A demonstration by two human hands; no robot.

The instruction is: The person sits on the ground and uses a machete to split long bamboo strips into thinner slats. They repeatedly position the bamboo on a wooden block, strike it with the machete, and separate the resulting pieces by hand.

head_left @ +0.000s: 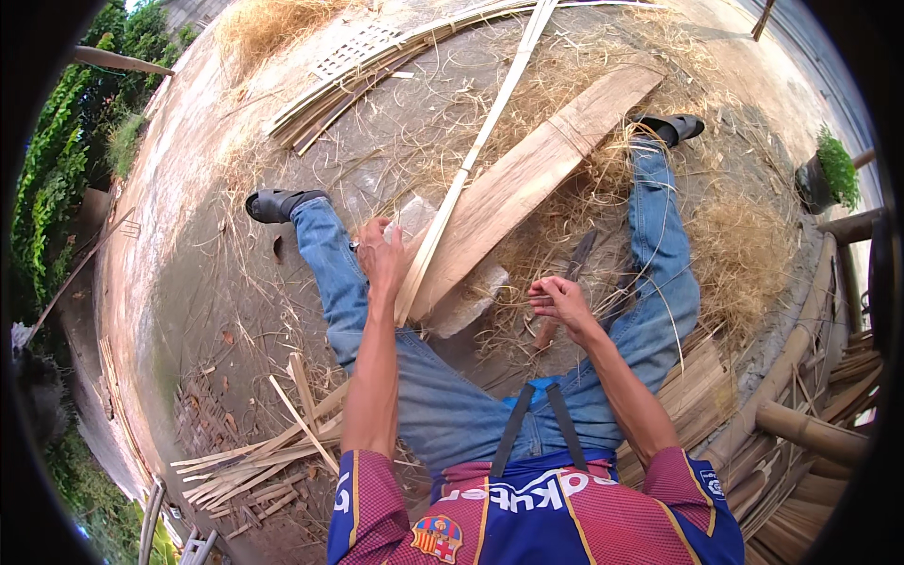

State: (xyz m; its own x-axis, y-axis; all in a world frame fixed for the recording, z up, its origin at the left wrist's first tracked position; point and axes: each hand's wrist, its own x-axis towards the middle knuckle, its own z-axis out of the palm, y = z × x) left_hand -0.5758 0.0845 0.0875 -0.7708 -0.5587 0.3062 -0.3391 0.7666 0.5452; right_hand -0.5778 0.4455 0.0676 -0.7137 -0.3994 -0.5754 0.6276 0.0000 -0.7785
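Note:
My left hand [380, 256] is closed beside the low end of a wooden board [537, 179], over my left shin. Something small shows at its fingertips, too small to name. My right hand [559, 301] has its fingers curled in, to the right of the board; whether anything thin is pinched there I cannot make out. Long pale bamboo strips [463, 174] lie along the board, their near ends between my thighs. A knife with a dark blade [583, 254] and wooden handle [545, 333] lies on the ground by my right hand. A stone block [471, 303] sits under the board's near end.
Curly shavings [739, 254] cover the ground around my right leg. A bundle of long strips [330, 104] lies at the far left, and cut strips [259, 466] are piled near left. Bamboo poles [810, 433] are at the right, with a potted plant [829, 174] beyond.

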